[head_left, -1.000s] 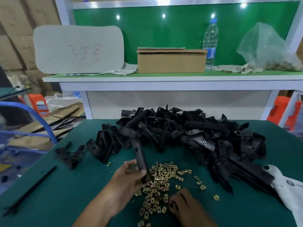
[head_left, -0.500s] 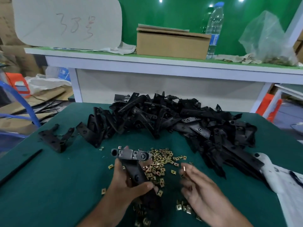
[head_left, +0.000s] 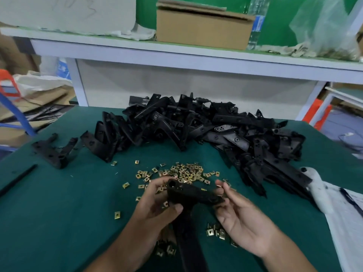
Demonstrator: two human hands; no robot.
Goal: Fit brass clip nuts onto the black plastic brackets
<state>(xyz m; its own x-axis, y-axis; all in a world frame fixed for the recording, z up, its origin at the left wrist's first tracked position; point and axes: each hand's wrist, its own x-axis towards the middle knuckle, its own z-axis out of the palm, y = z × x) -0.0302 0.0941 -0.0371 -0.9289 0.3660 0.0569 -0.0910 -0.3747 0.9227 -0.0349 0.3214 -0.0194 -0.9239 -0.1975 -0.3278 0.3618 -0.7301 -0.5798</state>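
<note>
Left hand (head_left: 157, 205) grips a black bracket (head_left: 188, 195) above the green tabletop (head_left: 59, 213), thumb across its near face. Right hand (head_left: 241, 211) pinches the bracket's right end with its fingertips (head_left: 221, 190); whether a nut sits between them, cannot tell. Brass clip nuts (head_left: 182, 173) lie scattered just beyond the hands. Bracket pile (head_left: 206, 130) heaped farther back.

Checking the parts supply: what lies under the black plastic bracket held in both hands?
Loose brass clip nuts lie scattered on the green table mat beneath the black plastic bracket gripped by the left hand and right hand. Any nuts directly below are hidden.
</note>
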